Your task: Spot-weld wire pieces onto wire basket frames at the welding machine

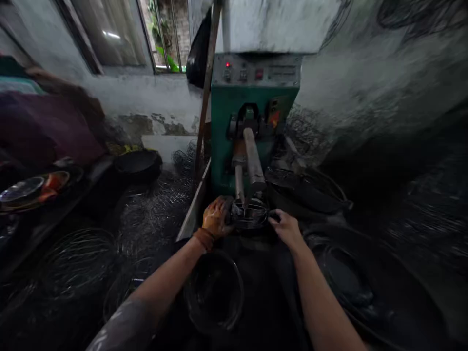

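My left hand [215, 218], stained orange, grips the left rim of a round wire frame [249, 214]. My right hand [286, 226] pinches the right rim of the same frame. The frame sits under the two metal arms [252, 161] that stick out of a green machine [252, 122] with a red light on its grey control panel [256, 72]. A dark round bowl-shaped wire basket [214, 292] lies just below my left forearm.
Piles of dark wire rings and baskets [153, 204] lie left of the machine and also at the right [329, 190]. A slanted wooden pole [205, 97] stands beside the machine. Metal plates [22, 190] rest on a bench at far left, below a window [161, 34].
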The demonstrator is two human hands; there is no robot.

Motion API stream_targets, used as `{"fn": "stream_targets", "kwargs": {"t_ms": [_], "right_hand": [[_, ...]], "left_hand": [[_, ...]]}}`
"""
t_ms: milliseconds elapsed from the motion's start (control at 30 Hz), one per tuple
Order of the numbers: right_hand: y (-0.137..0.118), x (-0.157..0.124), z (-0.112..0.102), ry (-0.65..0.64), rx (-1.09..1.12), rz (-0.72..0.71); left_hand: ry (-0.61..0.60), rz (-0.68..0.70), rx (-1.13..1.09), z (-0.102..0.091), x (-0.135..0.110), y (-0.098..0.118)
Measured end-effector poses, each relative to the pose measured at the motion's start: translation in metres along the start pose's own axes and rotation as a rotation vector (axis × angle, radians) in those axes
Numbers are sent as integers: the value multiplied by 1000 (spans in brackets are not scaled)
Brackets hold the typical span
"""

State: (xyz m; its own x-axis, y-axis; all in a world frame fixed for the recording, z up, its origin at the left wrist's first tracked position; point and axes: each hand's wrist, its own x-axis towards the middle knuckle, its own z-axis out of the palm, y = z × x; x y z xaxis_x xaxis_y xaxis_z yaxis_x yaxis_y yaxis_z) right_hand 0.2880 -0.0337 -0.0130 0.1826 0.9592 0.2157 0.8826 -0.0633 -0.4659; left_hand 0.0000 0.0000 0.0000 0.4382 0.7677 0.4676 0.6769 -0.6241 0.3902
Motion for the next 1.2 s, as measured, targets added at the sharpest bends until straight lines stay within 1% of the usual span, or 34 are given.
{"fn": "stream_targets", "kwargs": {"t_ms": [100, 167, 300, 400, 500, 600, 733, 800, 867, 967, 1133, 1200], "right_hand": [[-1, 6, 2, 0, -64, 8], [-1, 10, 1, -25, -84, -6], [0, 15, -11, -96, -75, -55], [-4, 12, -21, -109, -70, -28], [-17, 6, -27, -121, -55, -50], [-38, -2, -29, -131, -106, -93], [-67, -8, -31, -177, -252, -31], [-75, -10, -31, -174, -279, -23], [-78, -12, -30, -156, -277, -2], [-75, -14, -23, -129, -208, 49], [-61, -20, -7, -10, 90, 57], [-59, -25, -2, 25, 172, 66]], "left_hand": [[-22, -63, 8, 2, 4, 3], [-27, -84, 17, 3, 7, 3], [-45, -70, 30, 7, 9, -1], [-47, -49, 46, 10, 10, -5], [-43, -28, 70, 12, 9, -8], [-53, -33, 76, 13, 9, -10], [-43, -27, 69, 14, 8, -11], [-38, -19, 75, 15, 8, -11], [-47, -14, 91, 15, 8, -11], [-66, -26, 125, 13, 9, -10], [-130, -44, 148, 6, 15, -7], [-160, -60, 159, 4, 17, -6]]}}
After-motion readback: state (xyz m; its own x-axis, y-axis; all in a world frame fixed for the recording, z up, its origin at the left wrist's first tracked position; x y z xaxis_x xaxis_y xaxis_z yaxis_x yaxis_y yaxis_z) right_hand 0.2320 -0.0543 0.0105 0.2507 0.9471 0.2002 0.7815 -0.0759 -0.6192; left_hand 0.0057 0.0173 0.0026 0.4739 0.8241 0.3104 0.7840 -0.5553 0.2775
